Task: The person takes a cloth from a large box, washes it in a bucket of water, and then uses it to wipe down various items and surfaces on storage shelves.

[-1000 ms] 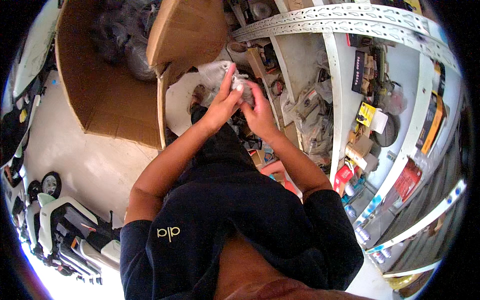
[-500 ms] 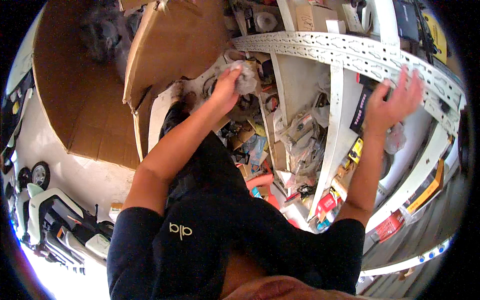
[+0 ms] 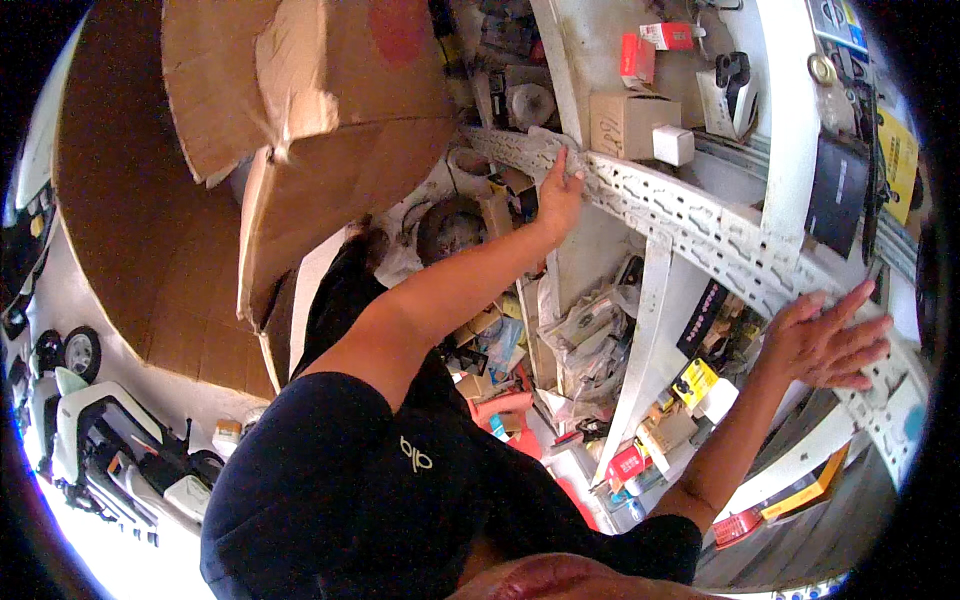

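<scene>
Left hand (image 3: 562,202) has moved up to the perforated beam (image 3: 690,213), holding a crumpled plastic packet (image 3: 545,140); right hand (image 3: 822,345), fingers spread wide, is at the beam's right end.

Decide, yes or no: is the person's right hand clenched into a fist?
No, the right hand is open, its fingers spread in front of the white perforated beam.

The clear plastic bundle (image 3: 545,138) is partly covered by the left hand (image 3: 562,200), and its contents cannot be made out. Whether the shelf beam (image 3: 690,215) is touched by the right hand (image 3: 828,340) cannot be told. The cardboard box (image 3: 150,250) is cut off above (its inside is mostly hidden by a flap (image 3: 350,190)).
</scene>
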A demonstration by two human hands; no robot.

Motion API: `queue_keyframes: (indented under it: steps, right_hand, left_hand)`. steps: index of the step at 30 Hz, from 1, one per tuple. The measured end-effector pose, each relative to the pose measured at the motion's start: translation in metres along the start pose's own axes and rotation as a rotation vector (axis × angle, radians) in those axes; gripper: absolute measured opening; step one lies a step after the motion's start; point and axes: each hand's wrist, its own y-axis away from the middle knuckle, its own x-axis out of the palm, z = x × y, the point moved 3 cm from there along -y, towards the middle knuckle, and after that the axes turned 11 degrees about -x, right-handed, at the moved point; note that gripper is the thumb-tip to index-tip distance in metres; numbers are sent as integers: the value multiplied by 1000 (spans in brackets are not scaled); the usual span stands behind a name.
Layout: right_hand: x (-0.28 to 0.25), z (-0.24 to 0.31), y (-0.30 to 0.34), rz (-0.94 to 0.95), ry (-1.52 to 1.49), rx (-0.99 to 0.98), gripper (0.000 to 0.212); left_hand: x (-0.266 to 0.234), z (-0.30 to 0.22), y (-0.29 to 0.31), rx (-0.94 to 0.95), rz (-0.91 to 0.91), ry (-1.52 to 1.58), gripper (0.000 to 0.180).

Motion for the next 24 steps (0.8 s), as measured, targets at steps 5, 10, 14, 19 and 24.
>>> queue_keyframes:
  steps: [5, 10, 14, 19, 24]
  right_hand:
    - [2, 3, -2, 88, 65, 49, 49]
    - [0, 0, 2, 126, 128, -11, 46]
    - [-1, -1, 1, 102, 119, -31, 46]
    - [-1, 2, -4, 96, 99, -45, 46]
    - [-5, -4, 3, 79, 125, -57, 41]
  left_hand:
    - [19, -2, -23, 266, -307, -168, 51]
    - [17, -51, -40, 80, -304, -200, 46]
    - [6, -108, -81, 170, -363, -249, 44]
    - [-23, -180, -178, 505, -570, -239, 43]
    - [-2, -125, -99, 317, -135, -171, 50]
